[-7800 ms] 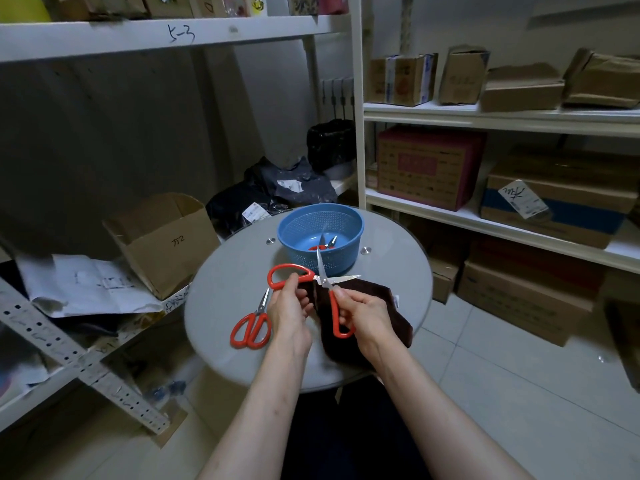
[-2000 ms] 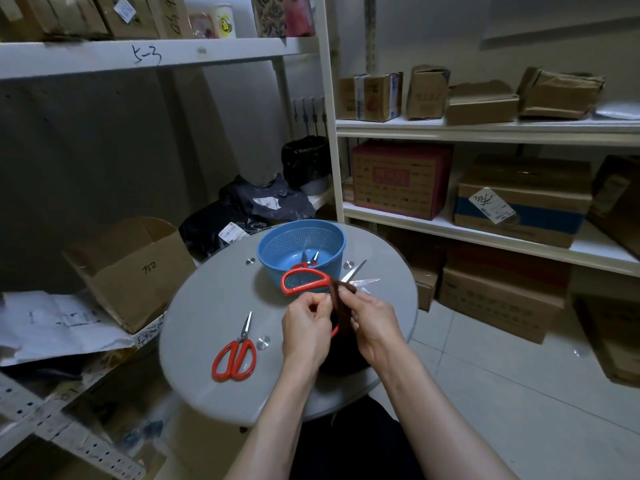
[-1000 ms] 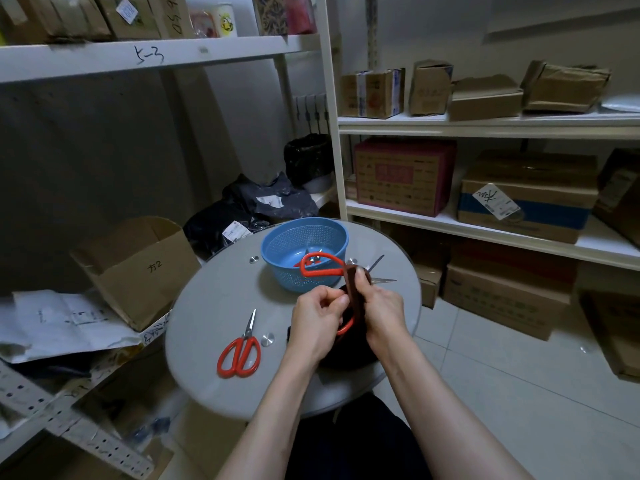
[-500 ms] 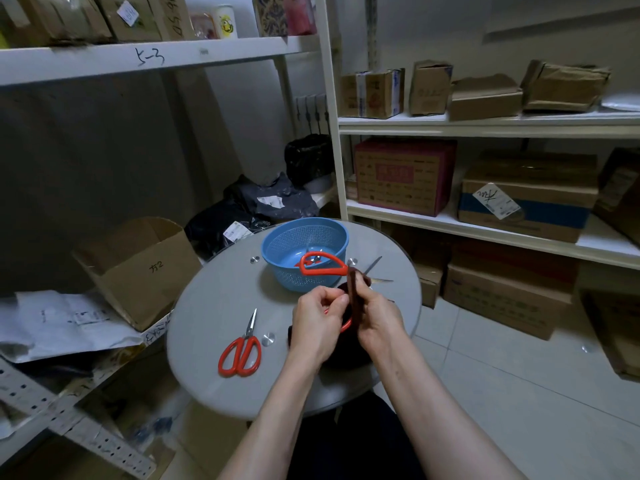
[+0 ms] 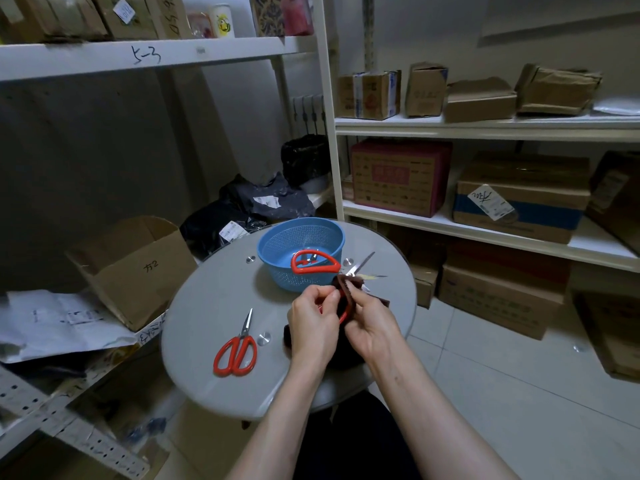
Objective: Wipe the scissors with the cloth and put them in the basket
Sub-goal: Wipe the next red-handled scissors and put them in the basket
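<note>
While the left hand [image 5: 311,323] pinches the open scissors [image 5: 313,270] by their lower handle, the right hand [image 5: 372,323] pinches the cloth [image 5: 346,285] round them. The blades jut past its fingers [image 5: 356,299], so wipe outward, toward the basket [image 5: 277,244].

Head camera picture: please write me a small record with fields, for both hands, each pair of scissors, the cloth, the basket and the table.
table: round, grey
basket: blue, stands on the table; contents mostly hidden
held scissors: open, red handles, blades pointing up and right
cloth: dark brown, partly lying on the table
left hand: grips the lower handle of the held scissors
right hand: pinches the cloth round the held scissors
spare scissors: shut, flat on the table, untouched
</note>
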